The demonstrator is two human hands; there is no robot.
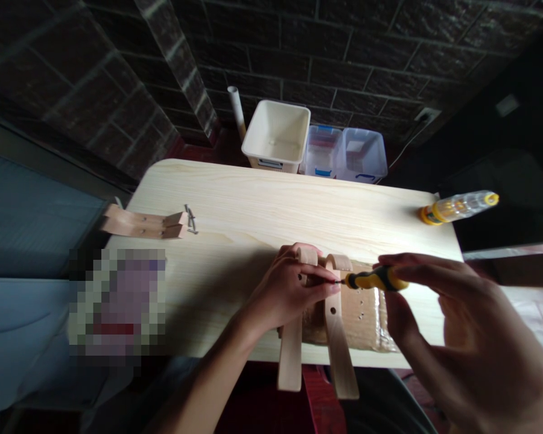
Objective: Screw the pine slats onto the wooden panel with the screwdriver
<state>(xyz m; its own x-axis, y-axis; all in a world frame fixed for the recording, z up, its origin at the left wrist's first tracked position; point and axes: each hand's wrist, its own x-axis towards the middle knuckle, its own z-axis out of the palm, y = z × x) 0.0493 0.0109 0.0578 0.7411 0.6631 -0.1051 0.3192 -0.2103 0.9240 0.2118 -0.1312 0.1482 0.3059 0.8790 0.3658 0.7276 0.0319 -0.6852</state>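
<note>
My right hand grips the rear of a yellow and black screwdriver, with fingers above and thumb below. Its tip points left, at a curved wooden strip with a dark hole. My left hand reaches over a second curved wooden strip; its thumb and forefinger are pinched around the screwdriver's tip. Whatever small thing lies between them is too hidden to name. Both strips lie across a cardboard piece covered in clear tape and dotted with small holes, and their flat ends overhang the table's near edge.
The light wooden table carries more bent wooden strips and several long screws at left. A clear, yellow-capped bottle-shaped container is at right. Beyond the far edge are a cream bin, clear plastic boxes and a white tube.
</note>
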